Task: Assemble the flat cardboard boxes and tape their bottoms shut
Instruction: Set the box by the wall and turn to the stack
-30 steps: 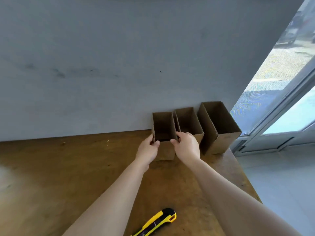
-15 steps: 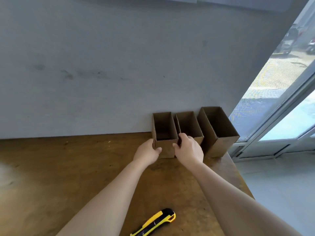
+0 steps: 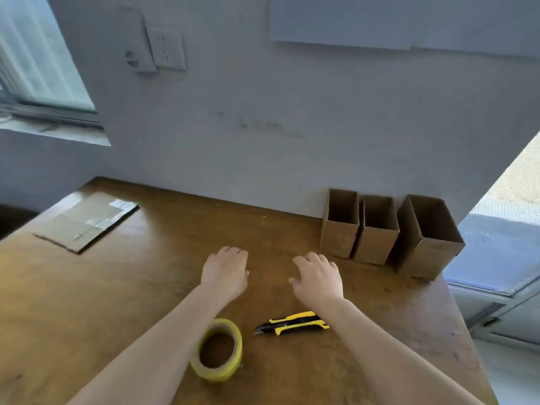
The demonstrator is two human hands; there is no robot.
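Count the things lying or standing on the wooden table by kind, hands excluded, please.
Assembled open boxes: 3
Flat cardboard piece: 1
Yellow tape roll: 1
Yellow-black utility knife: 1
Total: 6

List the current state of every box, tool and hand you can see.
left box, upright, top open, against the middle box.
middle box, upright, top open.
right box, upright, top open, standing apart.
flat cardboard, unassembled, lying flat.
tape roll, on the table, not held.
utility knife, on the table, not held.
left hand, open, empty.
right hand, open, empty.
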